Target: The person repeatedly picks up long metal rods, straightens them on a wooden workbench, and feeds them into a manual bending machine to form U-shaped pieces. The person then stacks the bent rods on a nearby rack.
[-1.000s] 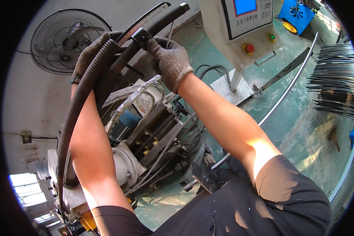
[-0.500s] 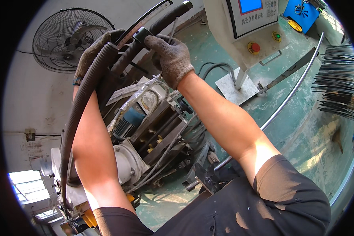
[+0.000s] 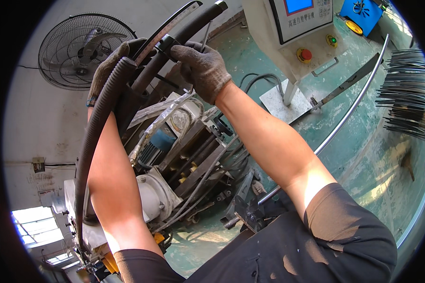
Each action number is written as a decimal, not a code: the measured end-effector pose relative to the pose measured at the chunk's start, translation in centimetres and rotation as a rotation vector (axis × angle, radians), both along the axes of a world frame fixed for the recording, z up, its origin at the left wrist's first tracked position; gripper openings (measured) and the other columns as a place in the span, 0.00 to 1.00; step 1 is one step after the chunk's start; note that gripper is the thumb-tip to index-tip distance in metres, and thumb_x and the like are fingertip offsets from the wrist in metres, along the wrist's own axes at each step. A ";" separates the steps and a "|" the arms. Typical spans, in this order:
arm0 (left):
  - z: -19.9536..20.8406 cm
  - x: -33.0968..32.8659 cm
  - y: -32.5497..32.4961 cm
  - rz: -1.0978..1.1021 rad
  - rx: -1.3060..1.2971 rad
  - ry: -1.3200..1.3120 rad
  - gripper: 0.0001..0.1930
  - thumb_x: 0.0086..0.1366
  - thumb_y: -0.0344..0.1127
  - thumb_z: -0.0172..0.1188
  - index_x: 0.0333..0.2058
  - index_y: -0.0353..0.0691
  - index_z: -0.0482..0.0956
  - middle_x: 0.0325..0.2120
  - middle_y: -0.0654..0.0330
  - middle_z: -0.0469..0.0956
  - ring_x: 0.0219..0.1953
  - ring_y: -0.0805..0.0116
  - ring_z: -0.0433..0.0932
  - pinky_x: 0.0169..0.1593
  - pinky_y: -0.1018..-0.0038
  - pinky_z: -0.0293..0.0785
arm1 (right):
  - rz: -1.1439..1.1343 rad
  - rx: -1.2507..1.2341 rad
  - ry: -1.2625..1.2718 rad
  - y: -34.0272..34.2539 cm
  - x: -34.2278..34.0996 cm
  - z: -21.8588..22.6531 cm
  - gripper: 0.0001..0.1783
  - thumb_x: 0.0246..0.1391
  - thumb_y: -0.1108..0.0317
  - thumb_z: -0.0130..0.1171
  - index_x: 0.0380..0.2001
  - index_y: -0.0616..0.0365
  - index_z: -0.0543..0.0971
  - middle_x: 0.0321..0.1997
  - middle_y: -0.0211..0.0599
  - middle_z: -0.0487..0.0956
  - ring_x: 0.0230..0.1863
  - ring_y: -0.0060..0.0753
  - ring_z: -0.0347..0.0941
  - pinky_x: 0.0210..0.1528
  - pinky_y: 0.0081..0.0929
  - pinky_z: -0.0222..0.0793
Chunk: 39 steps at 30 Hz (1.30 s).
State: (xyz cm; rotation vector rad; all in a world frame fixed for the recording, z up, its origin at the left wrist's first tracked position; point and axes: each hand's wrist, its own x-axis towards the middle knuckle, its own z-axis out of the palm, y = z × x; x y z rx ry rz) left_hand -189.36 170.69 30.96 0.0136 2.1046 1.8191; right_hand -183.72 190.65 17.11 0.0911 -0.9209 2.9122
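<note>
Both my hands wear grey-brown knit gloves and are raised at the upper left, at a bundle of dark curved pieces. My right hand is closed, its thumb against a black collar around a dark ribbed rod. A thin metal rod sticks up beside its fingers. My left hand reaches behind the bundle and curls round a curved black strip with a pale scale-like face; most of its fingers are hidden. A thick corrugated hose curves down in front of my left forearm.
Below my hands stands a machine with a blue-grey motor. At the right is a control box with a red button and a screen. A long metal tube crosses behind my right arm. A fan hangs at left; dark rods are stacked far right.
The view has shifted very slightly. Both hands stay at the same bundle, and my right thumb remains against the collar.
</note>
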 end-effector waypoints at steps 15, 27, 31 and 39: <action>0.3 -0.1 -0.2 -0.197 -0.012 0.190 0.20 0.69 0.45 0.74 0.52 0.41 0.84 0.39 0.56 0.88 0.30 0.62 0.87 0.21 0.64 0.79 | -0.034 0.111 -0.109 0.3 -0.9 1.4 0.13 0.58 0.60 0.82 0.38 0.56 0.89 0.29 0.26 0.80 0.25 0.18 0.69 0.27 0.23 0.65; 1.3 0.3 -0.5 -0.167 -0.052 0.100 0.16 0.68 0.41 0.74 0.50 0.40 0.87 0.38 0.59 0.85 0.35 0.65 0.84 0.37 0.68 0.81 | -0.016 0.123 -0.125 0.7 -0.3 2.3 0.18 0.60 0.53 0.80 0.40 0.58 0.91 0.34 0.30 0.86 0.27 0.19 0.72 0.31 0.23 0.68; 0.5 0.3 0.1 -0.201 -0.060 0.244 0.18 0.66 0.47 0.74 0.47 0.41 0.85 0.36 0.61 0.83 0.29 0.68 0.82 0.24 0.70 0.77 | 0.008 0.188 -0.028 1.4 -0.9 1.4 0.14 0.66 0.56 0.75 0.45 0.53 0.93 0.36 0.28 0.87 0.27 0.15 0.72 0.28 0.19 0.65; 1.2 2.7 1.5 -0.052 0.055 0.066 0.19 0.65 0.46 0.75 0.49 0.43 0.84 0.36 0.60 0.84 0.28 0.67 0.83 0.24 0.70 0.75 | -0.060 0.252 -0.234 0.6 -1.2 3.1 0.20 0.62 0.52 0.80 0.34 0.60 0.90 0.31 0.29 0.84 0.22 0.17 0.66 0.26 0.20 0.58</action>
